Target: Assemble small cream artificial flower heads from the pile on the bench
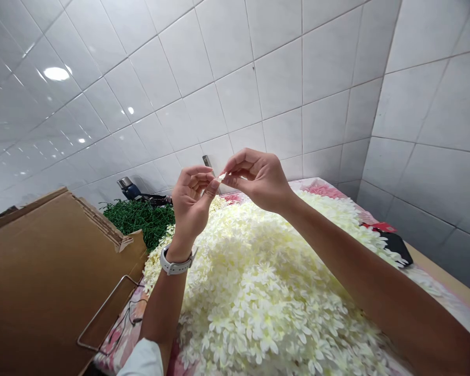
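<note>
Between my two hands is a small white artificial flower, pinched at the fingertips. My left hand, with a pale watch strap at its wrist, closes thumb and fingers at the flower's left side. From the right, my right hand grips the same flower between thumb and fingertips. Both hands are raised above a broad heap of white and pale yellow artificial flowers. The fingers cover part of the held flower, so its stem end is not clear.
At left stands a cardboard box beside a bent metal wire frame. Behind it lie green artificial stems and a dark flask. A black object lies at the right edge of the table. A tiled wall rises behind.
</note>
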Motion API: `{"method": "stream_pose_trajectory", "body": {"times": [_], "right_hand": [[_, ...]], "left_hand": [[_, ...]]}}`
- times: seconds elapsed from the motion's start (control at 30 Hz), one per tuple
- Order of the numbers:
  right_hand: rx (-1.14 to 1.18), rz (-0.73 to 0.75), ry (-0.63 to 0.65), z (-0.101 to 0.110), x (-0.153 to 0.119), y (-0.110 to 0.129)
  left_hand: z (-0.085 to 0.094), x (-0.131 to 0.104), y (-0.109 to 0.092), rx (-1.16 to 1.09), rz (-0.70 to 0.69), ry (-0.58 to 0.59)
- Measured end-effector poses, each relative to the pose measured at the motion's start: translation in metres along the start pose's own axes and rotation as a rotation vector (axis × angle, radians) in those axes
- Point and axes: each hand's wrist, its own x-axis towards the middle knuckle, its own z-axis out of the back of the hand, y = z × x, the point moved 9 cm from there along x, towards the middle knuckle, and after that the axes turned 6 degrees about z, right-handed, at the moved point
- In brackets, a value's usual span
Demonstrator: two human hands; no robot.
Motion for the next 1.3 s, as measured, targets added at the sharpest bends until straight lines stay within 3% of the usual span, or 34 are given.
{"method": "stream_pose_trajectory", "body": {"times": [0.2, 0.43, 0.57, 0.87, 0.93, 1.07, 1.13, 1.3], "right_hand": [[0.107, -0.055, 0.028, -0.003, 0.001, -0.003], [0.284, -0.132, 0.0, -0.003, 0.0, -0.012], [0.354, -0.143, -0.01, -0.002, 0.0, -0.014], [0.549, -0.251, 0.072, -0.015, -0.005, -0.023], [0.535, -0.258, 0.063, -0.014, -0.005, -0.024], [0.479, -0.231, 0.031, -0.009, -0.003, -0.02], [0.473, -0.212, 0.049, -0.009, -0.003, -0.016], [0.498, -0.257, 0.145, -0.019, -0.007, -0.016]], "left_hand": [[-0.001, 0.001, 0.005, -0.028, 0.008, 0.001], [-0.01, -0.003, 0.02, -0.174, 0.152, 0.112], [-0.012, -0.002, 0.022, -0.286, 0.206, 0.106], [-0.017, -0.002, 0.023, -0.349, 0.266, 0.158], [-0.018, -0.002, 0.02, -0.286, 0.218, 0.159], [-0.009, -0.003, -0.004, -0.084, -0.071, 0.037], [-0.009, -0.004, -0.014, -0.03, -0.166, 0.029], [-0.01, -0.006, -0.018, -0.08, -0.195, 0.068]]}}
